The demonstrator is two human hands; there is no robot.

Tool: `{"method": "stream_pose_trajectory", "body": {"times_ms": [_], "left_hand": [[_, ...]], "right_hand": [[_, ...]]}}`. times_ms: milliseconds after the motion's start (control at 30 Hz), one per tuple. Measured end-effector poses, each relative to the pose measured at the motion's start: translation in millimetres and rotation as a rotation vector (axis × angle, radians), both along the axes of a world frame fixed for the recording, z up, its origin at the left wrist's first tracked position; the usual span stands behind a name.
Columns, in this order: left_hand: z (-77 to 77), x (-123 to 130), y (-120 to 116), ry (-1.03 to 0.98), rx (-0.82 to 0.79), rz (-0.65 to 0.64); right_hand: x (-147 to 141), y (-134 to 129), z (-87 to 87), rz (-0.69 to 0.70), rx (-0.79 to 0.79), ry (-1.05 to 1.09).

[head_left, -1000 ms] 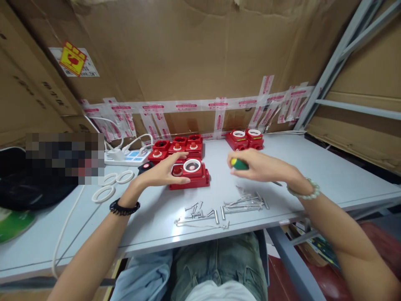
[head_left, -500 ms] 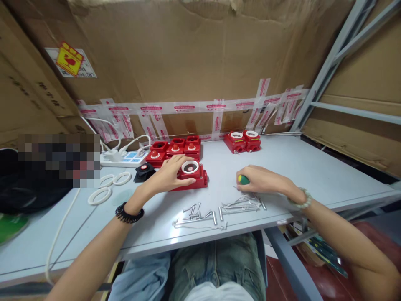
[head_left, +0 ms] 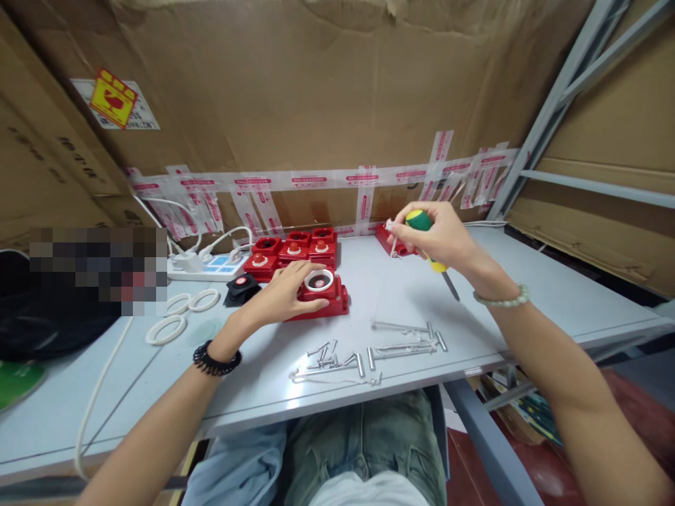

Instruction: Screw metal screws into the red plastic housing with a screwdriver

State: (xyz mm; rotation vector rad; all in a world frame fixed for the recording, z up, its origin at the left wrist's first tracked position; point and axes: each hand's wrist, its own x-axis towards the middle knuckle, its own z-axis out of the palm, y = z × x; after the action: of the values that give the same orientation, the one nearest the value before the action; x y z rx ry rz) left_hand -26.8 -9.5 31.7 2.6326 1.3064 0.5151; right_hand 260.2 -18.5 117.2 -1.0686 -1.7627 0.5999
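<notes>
My left hand grips a red box on the table, thumb along its front and fingers over its left side. A white ring with a dark disc inside sits on that box. Raised above the table, my right hand holds a screwdriver with a green and yellow handle, its shaft pointing down to the right. Its fingertips also pinch a small whitish piece with a thin cord dangling. Below lie metal rods with cords and several loose screws.
Several red boxes stand behind my left hand, beside a black square part and a power strip. White rings lie to the left. Another red box is partly hidden behind my right hand. Cardboard walls the back.
My right hand has risen from the rods up and away from me, lifting the small corded piece along with the screwdriver. My left hand stays on the red box.
</notes>
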Motion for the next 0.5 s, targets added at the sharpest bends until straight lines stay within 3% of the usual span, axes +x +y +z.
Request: {"method": "stream_pose_trajectory", "body": {"times_ms": [100,233,333,500], "left_hand": [[-0.5,-0.1,0.0,-0.009,-0.005,-0.003],[-1.5,-0.6,0.5,-0.016,-0.002,0.004],[-1.7,0.2,0.3,-0.017,-0.007,0.000],[-2.8,4.3,0.1,-0.013,-0.025,0.008]], "right_hand": [[-6.5,-1.5,13.9,0.011,0.031,0.139],[-7.9,-1.2,22.2,-0.020,0.058,0.160],[-5.4,2.6,14.0,-0.037,-0.051,0.040],[-5.1,11.4,-15.6,0.037,-0.264,-0.200]]}}
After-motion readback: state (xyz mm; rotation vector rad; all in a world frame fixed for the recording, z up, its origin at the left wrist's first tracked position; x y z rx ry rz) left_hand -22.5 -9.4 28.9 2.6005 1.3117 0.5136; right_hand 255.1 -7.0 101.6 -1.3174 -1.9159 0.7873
